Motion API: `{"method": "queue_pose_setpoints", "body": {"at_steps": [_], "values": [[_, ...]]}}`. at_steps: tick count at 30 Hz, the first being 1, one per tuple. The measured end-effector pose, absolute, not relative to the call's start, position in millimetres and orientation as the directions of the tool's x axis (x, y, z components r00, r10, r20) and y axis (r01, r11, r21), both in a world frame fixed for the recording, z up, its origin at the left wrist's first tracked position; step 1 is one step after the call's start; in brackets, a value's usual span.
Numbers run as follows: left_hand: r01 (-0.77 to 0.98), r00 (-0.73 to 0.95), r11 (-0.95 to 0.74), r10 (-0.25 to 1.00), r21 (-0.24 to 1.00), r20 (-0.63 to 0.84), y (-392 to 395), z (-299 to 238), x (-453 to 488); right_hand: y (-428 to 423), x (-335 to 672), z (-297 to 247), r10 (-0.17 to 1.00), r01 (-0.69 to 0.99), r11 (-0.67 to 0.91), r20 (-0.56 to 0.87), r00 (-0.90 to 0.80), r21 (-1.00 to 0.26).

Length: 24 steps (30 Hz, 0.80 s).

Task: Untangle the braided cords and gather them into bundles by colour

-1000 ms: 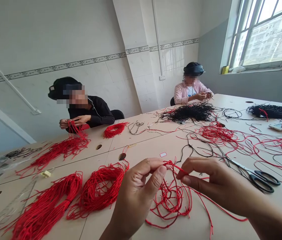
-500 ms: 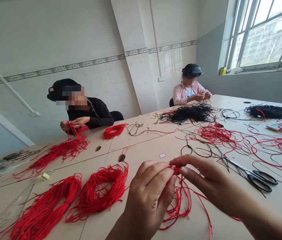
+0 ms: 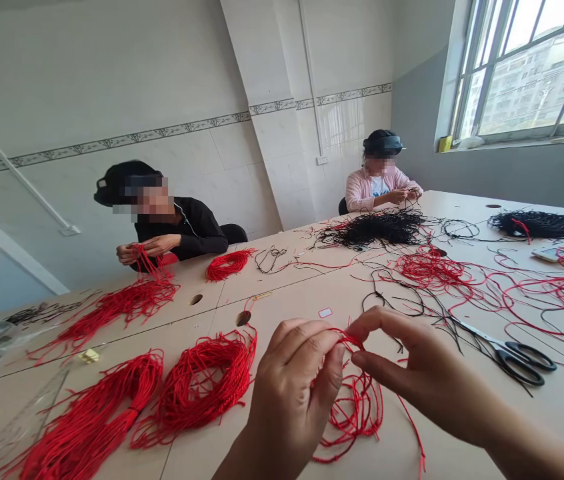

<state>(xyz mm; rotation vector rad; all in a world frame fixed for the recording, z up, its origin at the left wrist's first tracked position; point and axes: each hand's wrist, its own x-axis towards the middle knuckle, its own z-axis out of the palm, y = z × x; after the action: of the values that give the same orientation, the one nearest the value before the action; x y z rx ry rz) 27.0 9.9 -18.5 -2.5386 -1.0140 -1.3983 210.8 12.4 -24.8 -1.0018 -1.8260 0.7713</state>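
Red cord (image 3: 348, 339) is held up between both hands, just above the worktop (image 3: 552, 417). Grip is narrow on both sides: left hand (image 3: 289, 393) has thumb and fingers closed on the cord from 7 o'clock, and right hand (image 3: 425, 373) pinches it with fingertips from 4 o'clock. Hands are close together, with a short bit of cord between them. Slack loops (image 3: 357, 417) drop below the pinch onto the worktop. Scissors (image 3: 525, 358) lie at 3 o'clock. Thick red bundles (image 3: 199, 390) lie at 9 o'clock. Black cord heap (image 3: 375, 229) sits at 12 o'clock, red tangle (image 3: 429, 267) just before it. Farther off, one co-worker (image 3: 177, 230) at 10 o'clock handles red cord, another (image 3: 382, 190) at 12 o'clock black cord.
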Motion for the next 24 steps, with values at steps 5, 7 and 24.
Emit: {"method": "queue_pose_setpoints", "body": {"at_steps": [5,7,24], "values": [[0.559,0.294,-0.730,0.618,0.393,0.729,10.8,-17.7,25.9,8.4,203.2,-40.4,0.757,0.486,0.602,0.646,-0.097,-0.633],[0.523,0.260,-0.683,0.697,0.509,0.668,11.3,-17.9,24.8,8.3,202.5,-45.0,0.686,0.506,0.657,0.722,-0.093,-0.559],[0.442,0.217,-0.607,0.787,0.661,0.578,13.0,-22.2,25.3,3.2,196.8,-43.9,0.662,0.545,0.667,0.739,-0.123,-0.508]]}}
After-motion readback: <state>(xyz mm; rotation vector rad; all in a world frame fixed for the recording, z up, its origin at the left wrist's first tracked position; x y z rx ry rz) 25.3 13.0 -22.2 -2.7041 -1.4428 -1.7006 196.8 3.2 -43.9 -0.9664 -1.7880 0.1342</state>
